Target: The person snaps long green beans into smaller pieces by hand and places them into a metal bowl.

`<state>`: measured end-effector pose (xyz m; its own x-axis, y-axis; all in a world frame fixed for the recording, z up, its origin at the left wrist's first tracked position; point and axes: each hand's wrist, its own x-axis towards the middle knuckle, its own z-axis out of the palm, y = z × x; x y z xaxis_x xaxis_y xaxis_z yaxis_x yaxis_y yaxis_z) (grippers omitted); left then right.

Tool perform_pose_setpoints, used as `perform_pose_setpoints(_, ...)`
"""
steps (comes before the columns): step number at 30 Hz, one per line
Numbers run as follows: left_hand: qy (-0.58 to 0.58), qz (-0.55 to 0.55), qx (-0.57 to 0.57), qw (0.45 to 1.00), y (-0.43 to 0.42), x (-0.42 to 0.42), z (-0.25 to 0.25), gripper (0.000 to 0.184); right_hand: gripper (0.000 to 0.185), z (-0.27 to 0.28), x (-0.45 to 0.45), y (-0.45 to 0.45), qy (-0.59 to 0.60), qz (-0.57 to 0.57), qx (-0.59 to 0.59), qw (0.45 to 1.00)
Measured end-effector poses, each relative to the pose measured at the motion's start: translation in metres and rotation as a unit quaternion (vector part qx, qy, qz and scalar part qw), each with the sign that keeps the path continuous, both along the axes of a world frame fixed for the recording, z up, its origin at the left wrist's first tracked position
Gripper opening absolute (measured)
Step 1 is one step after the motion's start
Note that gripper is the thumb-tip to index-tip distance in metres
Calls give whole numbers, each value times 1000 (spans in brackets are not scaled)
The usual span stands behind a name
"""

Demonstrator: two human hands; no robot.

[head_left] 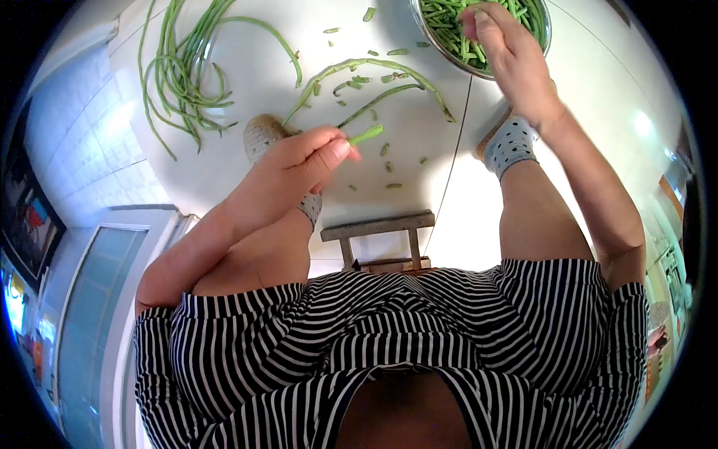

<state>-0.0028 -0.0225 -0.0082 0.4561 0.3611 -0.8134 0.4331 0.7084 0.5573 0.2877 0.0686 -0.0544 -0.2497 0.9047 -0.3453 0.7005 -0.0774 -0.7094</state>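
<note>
Between the thumb and fingers of my left hand (310,157) is a short green bean piece (368,135), its end pointing right. My right hand (508,56) is over the near side of a metal bowl (550,34) filled with cut green bean pieces (456,34). Its fingers are bent together, and whether they hold anything is hidden. A long bean (374,61) lies curved on the white floor beyond my left hand, with a shorter bean (385,96) inside the curve.
A bundle of long beans (187,82) lies on the floor (419,161) at the upper left. Small bean scraps (385,150) are scattered around the middle. A wooden stool (378,224) stands between my legs, and a slipper (262,135) shows beyond my left wrist.
</note>
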Motion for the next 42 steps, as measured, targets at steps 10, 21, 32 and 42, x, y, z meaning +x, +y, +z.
perform_pose_setpoints(10,-50,-14,-13,999,3,20,-6,36,63,15,-51,-75,40,377,160,911)
perform_pose_setpoints(21,-58,-68,0,996,25,24,13,36,10,32,-53,-60,104,323,144,930)
perform_pose_setpoints(32,-150,31,105,983,52,35,4,25,27,36,-18,-11,16,132,237,963)
perform_pose_setpoints(42,-236,94,-67,965,25,36,-11,35,18,46,-19,-44,250,228,-61,939)
